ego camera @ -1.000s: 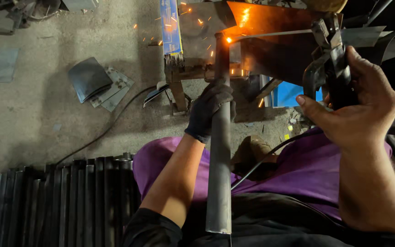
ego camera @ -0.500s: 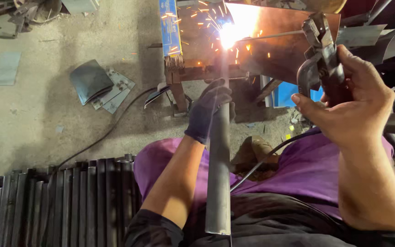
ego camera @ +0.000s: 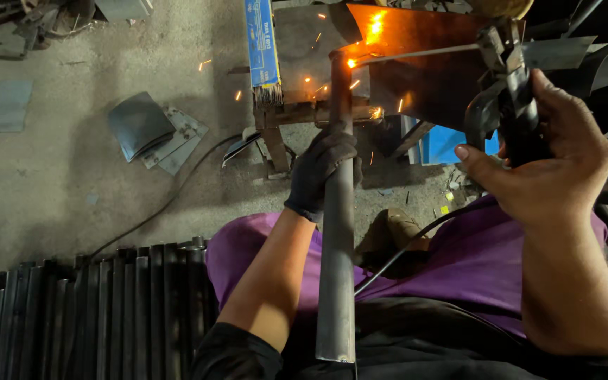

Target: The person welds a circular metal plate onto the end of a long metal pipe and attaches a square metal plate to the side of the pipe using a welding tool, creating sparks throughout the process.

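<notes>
Head view, L to R: stack of dark tubes [ego camera: 93, 309] on the floor at far left, scrap metal plates [ego camera: 153, 130] further up, a blue box of welding rods [ego camera: 262, 46] standing by the work stand [ego camera: 304, 112]. Left hand [ego camera: 321, 169], black glove, is clenched round the grey steel pipe [ego camera: 337, 232], which runs from the lap up to the stand. Right hand [ego camera: 550, 169], bare, grips the electrode holder [ego camera: 508, 77]; its welding rod [ego camera: 416, 53] reaches left, tip touching the pipe's top end, sparks flying. Looks like tack-welding the pipe end. Next move prob. needs the pipe kept steady & rod tip close. Pipe sits between both hands.
</notes>
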